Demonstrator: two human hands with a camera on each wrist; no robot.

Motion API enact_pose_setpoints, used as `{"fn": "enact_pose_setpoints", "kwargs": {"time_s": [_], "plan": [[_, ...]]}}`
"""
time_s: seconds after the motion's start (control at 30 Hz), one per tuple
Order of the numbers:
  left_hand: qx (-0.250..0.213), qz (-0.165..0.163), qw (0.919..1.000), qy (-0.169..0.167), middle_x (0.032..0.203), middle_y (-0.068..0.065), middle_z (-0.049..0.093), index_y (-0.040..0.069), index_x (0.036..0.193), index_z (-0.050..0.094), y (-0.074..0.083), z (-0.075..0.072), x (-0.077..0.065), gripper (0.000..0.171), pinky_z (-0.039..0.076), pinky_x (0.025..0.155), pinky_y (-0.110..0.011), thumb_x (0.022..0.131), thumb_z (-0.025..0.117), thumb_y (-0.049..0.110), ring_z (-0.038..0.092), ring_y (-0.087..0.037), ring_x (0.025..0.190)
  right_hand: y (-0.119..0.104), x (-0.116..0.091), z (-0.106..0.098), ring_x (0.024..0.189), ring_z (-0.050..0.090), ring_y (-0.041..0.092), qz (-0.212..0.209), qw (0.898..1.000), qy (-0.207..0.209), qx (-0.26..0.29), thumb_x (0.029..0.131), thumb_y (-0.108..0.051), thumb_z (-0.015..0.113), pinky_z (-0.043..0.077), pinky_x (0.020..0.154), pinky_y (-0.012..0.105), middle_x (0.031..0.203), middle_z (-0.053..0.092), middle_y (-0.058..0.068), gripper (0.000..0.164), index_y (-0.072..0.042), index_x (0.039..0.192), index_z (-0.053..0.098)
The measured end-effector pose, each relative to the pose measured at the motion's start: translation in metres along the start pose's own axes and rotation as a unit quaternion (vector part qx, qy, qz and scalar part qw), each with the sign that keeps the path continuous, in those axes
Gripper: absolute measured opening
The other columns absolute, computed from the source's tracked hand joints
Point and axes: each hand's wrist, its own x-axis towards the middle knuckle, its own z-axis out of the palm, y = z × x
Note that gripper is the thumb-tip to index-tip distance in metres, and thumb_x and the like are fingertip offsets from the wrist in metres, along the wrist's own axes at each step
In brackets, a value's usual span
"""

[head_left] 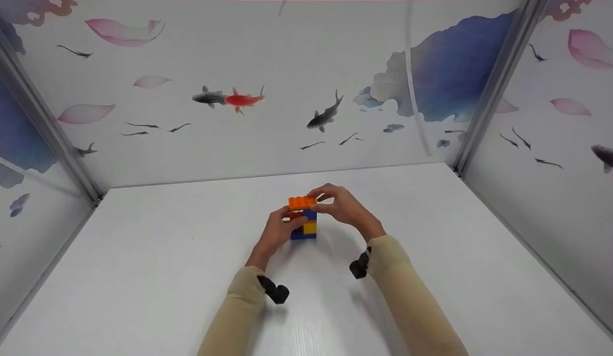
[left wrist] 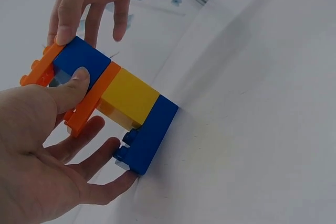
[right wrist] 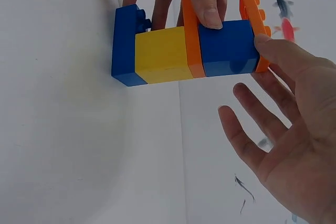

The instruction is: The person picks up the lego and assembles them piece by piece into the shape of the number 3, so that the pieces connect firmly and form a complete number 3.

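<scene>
A small tower of toy building bricks stands on the white table. From the bottom up it has a flat blue brick (right wrist: 125,45), a yellow block (right wrist: 161,53), a flat orange brick (right wrist: 193,40), a blue block (right wrist: 228,48) and a second flat orange brick (head_left: 301,202). My left hand (head_left: 277,230) holds the tower from the left, its thumb against the upper blue block and fingers behind. At the top, my right hand (head_left: 342,205) pinches the right end of the upper orange brick, which sits over the blue block and overhangs to the left.
The white table (head_left: 163,277) meets a back wall (head_left: 286,148) printed with fish and petals. Grey metal posts (head_left: 494,89) stand at the corners. A black wrist mount (head_left: 274,290) sticks out from the left sleeve, another (head_left: 360,264) from the right.
</scene>
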Motion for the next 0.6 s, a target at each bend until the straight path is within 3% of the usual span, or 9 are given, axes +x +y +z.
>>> {"fn": "enact_pose_setpoints", "kwargs": {"time_s": [0.37, 0.6], "plan": [[-0.009, -0.003, 1.0, 0.001, 0.139, -0.011, 0.059, 0.013, 0.141, 0.056, -0.002, 0.0, -0.002, 0.051, 0.042, 0.116, -0.049, 0.097, 0.067, 0.035, 0.057, -0.029, 0.127, 0.011, 0.001, 0.005, 0.132, 0.057, 0.031, 0.009, 0.999, -0.005, 0.043, 0.098, -0.026, 0.065, 0.057, 0.096, 0.043, 0.138, 0.058, 0.006, 0.038, -0.02, 0.135, 0.063], [-0.01, 0.004, 0.9999, 0.001, 0.138, -0.01, 0.06, 0.012, 0.142, 0.055, -0.004, 0.0, -0.002, 0.052, 0.044, 0.114, -0.046, 0.096, 0.067, 0.036, 0.058, -0.027, 0.126, 0.016, 0.001, 0.012, 0.126, 0.06, 0.03, 0.029, 0.995, 0.013, 0.1, 0.1, -0.029, 0.063, 0.058, 0.095, 0.041, 0.144, 0.058, 0.007, 0.04, -0.02, 0.139, 0.06]]}}
